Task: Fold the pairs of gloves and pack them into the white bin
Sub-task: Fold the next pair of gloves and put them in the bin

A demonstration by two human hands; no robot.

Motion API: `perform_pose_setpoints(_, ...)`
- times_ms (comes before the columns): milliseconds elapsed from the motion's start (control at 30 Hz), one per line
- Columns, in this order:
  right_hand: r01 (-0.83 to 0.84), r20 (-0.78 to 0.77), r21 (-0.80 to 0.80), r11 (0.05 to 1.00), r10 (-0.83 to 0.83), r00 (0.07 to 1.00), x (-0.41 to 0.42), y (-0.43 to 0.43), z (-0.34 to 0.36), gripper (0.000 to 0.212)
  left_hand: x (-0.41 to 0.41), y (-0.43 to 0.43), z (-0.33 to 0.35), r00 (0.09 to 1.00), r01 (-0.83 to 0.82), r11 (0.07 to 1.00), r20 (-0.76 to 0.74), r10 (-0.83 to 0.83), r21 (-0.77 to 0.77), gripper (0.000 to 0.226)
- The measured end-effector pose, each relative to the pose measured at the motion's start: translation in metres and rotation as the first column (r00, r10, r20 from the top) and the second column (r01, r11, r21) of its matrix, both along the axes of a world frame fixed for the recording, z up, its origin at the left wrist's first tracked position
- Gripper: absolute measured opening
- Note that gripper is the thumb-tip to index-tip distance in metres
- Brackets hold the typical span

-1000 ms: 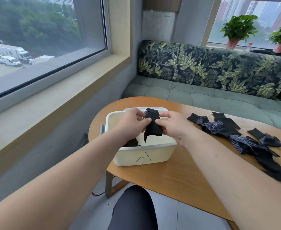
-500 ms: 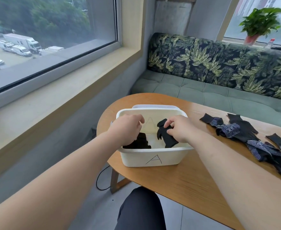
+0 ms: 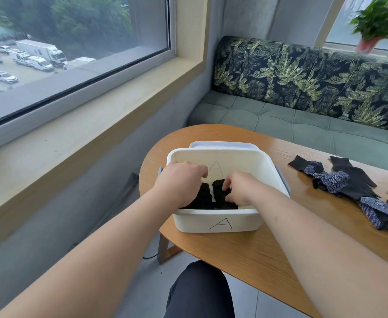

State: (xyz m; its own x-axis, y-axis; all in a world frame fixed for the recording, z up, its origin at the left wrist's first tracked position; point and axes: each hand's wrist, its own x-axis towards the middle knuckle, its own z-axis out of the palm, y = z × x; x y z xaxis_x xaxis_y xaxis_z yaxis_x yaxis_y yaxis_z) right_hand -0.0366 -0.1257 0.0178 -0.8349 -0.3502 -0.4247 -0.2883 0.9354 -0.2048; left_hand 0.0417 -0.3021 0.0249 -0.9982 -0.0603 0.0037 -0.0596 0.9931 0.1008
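The folded pair [image 3: 219, 188] sits low in the white bin [image 3: 220, 220], under the right hand [image 3: 241, 189], whose fingers curl onto it. Just left of it lies a second bundle [image 3: 203, 198], beneath the left hand [image 3: 181, 180]. That hand's fingers are curled with their tips hidden, so I cannot tell whether it grips or only rests there. The hands are close together but apart.

The likely trouble is the fold: soft knit may spring open as the right hand lets go, or cling to the fingers and lift out with them. Crowding could also rumple the neighbouring bundle. The bin stands near the table [image 3: 245, 249] edge on the left hand's side, so a push that way could shift it. Loose gloves [image 3: 339, 182] lie well to the right of the right hand.
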Motion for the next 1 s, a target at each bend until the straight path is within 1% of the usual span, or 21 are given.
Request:
perform_pose_setpoints(67,-0.04,-0.02,0.11,0.993,0.043,0.999,0.0,-0.002,-0.003,0.029,-0.001,0.0,0.0,1.0,-0.009,1.0,0.001,0.009,0.003,0.035)
perform_pose_setpoints(100,-0.054,-0.03,0.134,0.99,0.058,0.998,0.001,-0.002,-0.005,0.03,-0.001,0.001,0.0,1.0,-0.012,1.0,-0.003,0.012,0.005,0.035)
perform_pose_setpoints(167,-0.064,-0.012,0.127,0.99,0.066,0.998,0.002,-0.003,-0.006,0.031,0.0,0.001,0.001,1.0,-0.016,1.0,-0.018,0.016,0.004,0.035)
perform_pose_setpoints(300,-0.075,0.005,0.058,0.995,0.075,0.997,0.002,-0.001,-0.006,0.036,0.001,0.003,0.002,0.999,-0.027,0.999,-0.023,0.026,-0.02,0.034)
perform_pose_setpoints(367,-0.066,-0.01,0.052,0.996,0.067,0.998,0.002,-0.001,-0.007,0.032,0.002,0.004,0.004,1.0,-0.025,0.999,-0.019,0.024,-0.041,0.033)
perform_pose_setpoints(500,-0.034,-0.093,0.009,0.999,0.035,0.995,-0.002,-0.001,-0.01,0.02,0.0,0.003,0.002,1.0,-0.003,0.997,-0.001,0.003,-0.082,0.03)
perform_pose_setpoints(567,-0.062,-0.061,0.048,0.997,0.065,0.996,-0.003,-0.002,-0.011,0.019,-0.001,0.002,0.0,1.0,0.0,0.997,-0.001,0.0,-0.082,0.03)
perform_pose_setpoints(633,-0.112,-0.018,0.111,0.988,0.115,0.993,-0.001,-0.003,-0.011,0.024,-0.001,0.002,0.0,1.0,0.002,0.996,0.01,-0.001,-0.092,0.029)
perform_pose_setpoints(733,-0.141,0.01,0.127,0.982,0.141,0.99,-0.001,-0.006,-0.008,0.03,0.0,0.003,0.001,0.999,0.013,0.992,0.036,-0.008,-0.127,0.023)
perform_pose_setpoints(833,-0.157,0.024,0.148,0.976,0.155,0.988,0.0,-0.006,-0.006,0.031,0.0,0.004,0.002,0.998,0.031,0.987,0.052,-0.023,-0.155,0.023)
perform_pose_setpoints(900,-0.155,0.002,0.13,0.979,0.156,0.988,0.001,-0.003,-0.005,0.029,0.002,0.005,0.005,0.998,0.045,0.982,0.061,-0.035,-0.182,0.025)
perform_pose_setpoints(1000,-0.151,-0.051,0.059,0.987,0.154,0.987,0.001,0.003,0.004,0.028,0.005,0.009,0.012,0.994,0.085,0.965,0.083,-0.066,-0.247,0.027)
